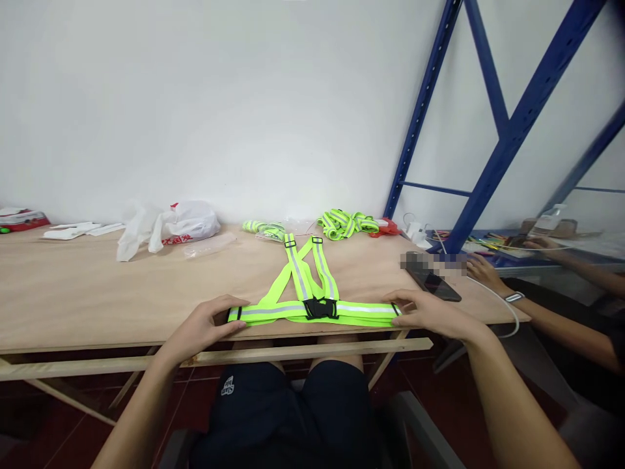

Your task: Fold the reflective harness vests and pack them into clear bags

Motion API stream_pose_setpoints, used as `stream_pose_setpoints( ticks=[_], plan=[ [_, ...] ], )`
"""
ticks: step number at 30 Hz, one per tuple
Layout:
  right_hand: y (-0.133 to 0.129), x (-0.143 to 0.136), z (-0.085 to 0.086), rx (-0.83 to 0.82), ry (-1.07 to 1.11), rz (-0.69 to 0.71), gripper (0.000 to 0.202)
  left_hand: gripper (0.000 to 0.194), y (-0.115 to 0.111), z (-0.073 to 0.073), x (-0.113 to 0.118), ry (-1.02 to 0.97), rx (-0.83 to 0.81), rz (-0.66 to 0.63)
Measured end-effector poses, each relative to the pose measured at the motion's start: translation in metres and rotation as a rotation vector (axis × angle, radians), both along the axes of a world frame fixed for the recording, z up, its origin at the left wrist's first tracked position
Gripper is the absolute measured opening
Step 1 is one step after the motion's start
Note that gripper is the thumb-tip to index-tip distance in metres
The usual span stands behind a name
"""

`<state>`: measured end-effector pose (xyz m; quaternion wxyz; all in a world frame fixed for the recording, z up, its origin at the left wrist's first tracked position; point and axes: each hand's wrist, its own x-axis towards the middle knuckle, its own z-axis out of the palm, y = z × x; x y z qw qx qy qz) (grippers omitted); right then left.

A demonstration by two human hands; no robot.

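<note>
A neon-yellow reflective vest made of straps lies flat near the table's front edge. Its waist belt runs left to right, joined at the middle by a black buckle. Two shoulder straps with grey stripes reach toward the wall and cross a plain strap behind them. My left hand pinches the belt's left end between thumb and fingers. At the belt's right end, my right hand grips it the same way, close to a black slider.
Farther back on the wooden table are a bundled reflective vest, a packaged one and a white plastic bag. A phone lies at right, near another person's hand. Blue shelf posts rise there.
</note>
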<state>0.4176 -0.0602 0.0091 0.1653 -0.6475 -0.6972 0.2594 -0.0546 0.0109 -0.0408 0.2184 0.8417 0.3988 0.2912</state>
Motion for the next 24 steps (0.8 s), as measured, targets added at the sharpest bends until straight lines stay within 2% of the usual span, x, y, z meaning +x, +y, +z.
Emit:
stream_pose_setpoints(
  ticks=[3, 8, 12, 15, 17, 20, 22, 24],
  plan=[
    [0.009, 0.006, -0.009, 0.136, 0.04, -0.009, 0.05, 0.041, 0.001, -0.001, -0.001, 0.001, 0.026, 0.0],
    [0.031, 0.014, -0.034, 0.304, 0.057, 0.048, 0.051, 0.044, 0.006, -0.009, -0.001, 0.046, 0.1, 0.058],
    [0.041, 0.019, -0.05, 0.313, 0.021, 0.096, 0.048, 0.047, 0.005, -0.01, -0.004, 0.091, 0.11, 0.083],
    [0.042, 0.016, -0.05, 0.321, -0.066, 0.1, 0.043, 0.044, 0.003, -0.008, -0.006, 0.112, 0.106, 0.069],
    [0.04, 0.004, -0.046, 0.415, -0.138, 0.076, 0.039, 0.044, 0.002, -0.007, -0.007, 0.109, 0.11, 0.071],
    [0.035, -0.033, -0.042, 0.637, -0.2, 0.076, 0.037, 0.046, 0.002, -0.007, -0.007, 0.097, 0.127, 0.069],
    [0.031, -0.065, -0.044, 0.735, -0.205, 0.136, 0.037, 0.047, 0.002, -0.008, -0.006, 0.09, 0.134, 0.066],
    [0.028, -0.094, -0.051, 0.748, -0.227, 0.249, 0.041, 0.048, 0.002, -0.009, -0.006, 0.083, 0.13, 0.069]
  ],
)
